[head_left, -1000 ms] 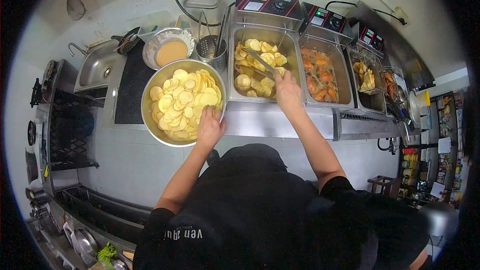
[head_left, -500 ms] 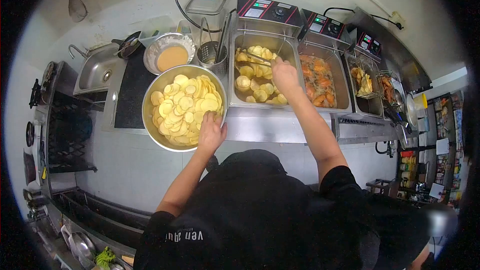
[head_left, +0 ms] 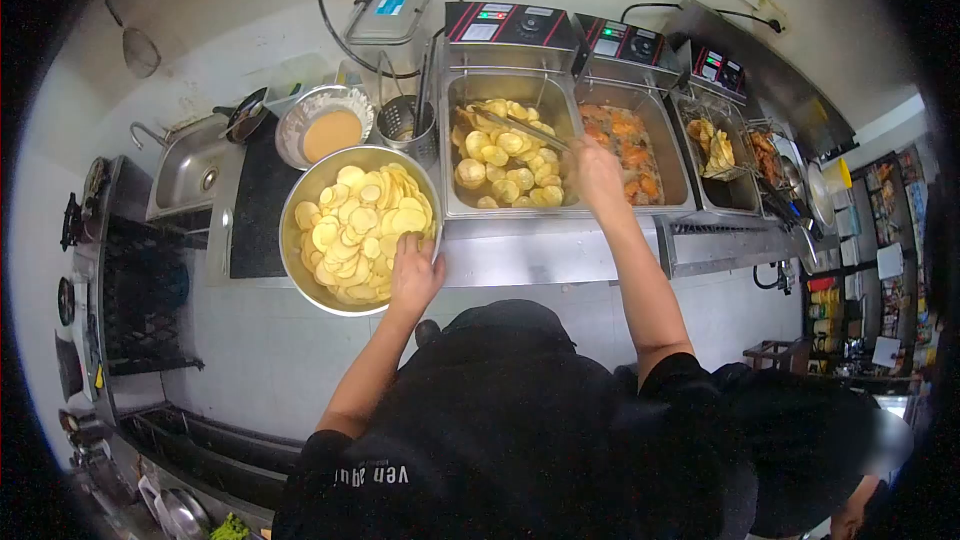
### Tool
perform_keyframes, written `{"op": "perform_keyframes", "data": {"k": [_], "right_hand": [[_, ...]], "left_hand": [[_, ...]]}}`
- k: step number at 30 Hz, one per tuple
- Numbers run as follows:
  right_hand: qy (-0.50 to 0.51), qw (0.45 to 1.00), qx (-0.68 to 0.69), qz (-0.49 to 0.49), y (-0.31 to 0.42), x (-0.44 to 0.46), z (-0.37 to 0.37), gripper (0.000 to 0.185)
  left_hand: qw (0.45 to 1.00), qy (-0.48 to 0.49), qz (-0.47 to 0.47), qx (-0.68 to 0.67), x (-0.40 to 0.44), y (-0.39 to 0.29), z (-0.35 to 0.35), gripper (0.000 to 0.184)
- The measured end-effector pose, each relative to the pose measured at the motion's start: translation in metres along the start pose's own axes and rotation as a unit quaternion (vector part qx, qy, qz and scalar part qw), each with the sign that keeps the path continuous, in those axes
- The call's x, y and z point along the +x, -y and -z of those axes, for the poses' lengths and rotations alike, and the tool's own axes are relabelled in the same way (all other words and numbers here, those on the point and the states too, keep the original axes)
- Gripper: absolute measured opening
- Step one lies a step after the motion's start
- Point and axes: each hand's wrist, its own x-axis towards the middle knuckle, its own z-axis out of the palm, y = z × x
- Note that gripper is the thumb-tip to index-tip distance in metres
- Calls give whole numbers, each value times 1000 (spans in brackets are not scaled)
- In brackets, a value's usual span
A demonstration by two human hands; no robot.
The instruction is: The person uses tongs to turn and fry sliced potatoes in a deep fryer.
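My right hand (head_left: 600,176) grips a pair of metal tongs (head_left: 525,127), their tips reaching over the left fryer (head_left: 456,210). Many round potato slices (head_left: 510,145) sit in the oil of that fryer. On the left, my left hand (head_left: 414,276) is closed over the near right rim of a large metal bowl (head_left: 290,258), its fingers inside against the slices. Thin, pale yellow potato slices (head_left: 350,230) fill this bowl. The thumb side of my left hand is only partly visible.
Orange-brown pieces fry in the middle fryer (head_left: 684,198). A wire basket (head_left: 714,145) with fried food hangs at the right fryer. Behind the large bowl stand a batter bowl (head_left: 332,132) and a perforated utensil holder (head_left: 408,122). A sink (head_left: 190,170) lies far left; another person (head_left: 820,440) is at right.
My right hand and the tongs have shifted right and slightly down, uncovering more of the frying slices. My left hand stays at the bowl's rim. The camera view has tilted slightly.
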Motion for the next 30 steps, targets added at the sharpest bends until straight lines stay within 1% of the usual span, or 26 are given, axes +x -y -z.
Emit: {"op": "perform_keyframes", "data": {"k": [2,3,5,9,11,13,15,17,18,19,21,22,24,27,28,29,30], "right_hand": [[53,996,9,-72,-1,-4,12,23],[49,996,8,-78,-6,-8,12,23],[10,995,64,-74,-20,-15,8,28],[-6,992,74,-102,-52,-25,38,28],[-16,983,67,-173,-79,-32,67,29],[-66,973,56,-213,-100,-40,113,31],[-98,965,-13,-244,-125,-48,157,33],[-153,957,-81,-232,-181,-60,182,34],[-159,945,-123,-260,-195,-62,197,32],[-174,938,-144,-263,-214,-64,207,32],[-163,924,-185,-293,-247,-64,219,34],[-163,923,-187,-293,-261,-60,220,34],[-108,901,-200,-368,-286,-53,217,36],[-82,900,-188,-385,-316,-49,215,41],[-84,893,-215,-386,-311,-47,219,45],[-96,900,-191,-379,-303,-46,225,48],[-110,911,-223,-329,-321,-50,221,48]], "left_hand": [[1000,16,16,-5,1,-2,3,30],[1000,18,9,-6,1,-3,3,30],[999,27,17,-7,3,-4,6,31],[1000,18,-9,-13,2,-2,2,32],[1000,29,2,1,3,-3,5,32],[999,30,-2,-9,2,-3,3,32],[1000,24,20,3,1,-2,-1,31],[999,31,12,-6,1,-1,0,32],[999,38,15,-3,3,-2,1,33],[999,38,10,-9,3,-3,2,33],[999,43,13,8,4,-3,3,32],[999,38,9,2,4,-5,4,33],[999,32,4,4,5,-6,5,31],[1000,23,4,13,3,-5,3,28],[1000,22,6,17,2,-3,2,28],[999,29,11,17,1,1,-1,32],[999,38,20,19,-1,4,-3,36]]}}
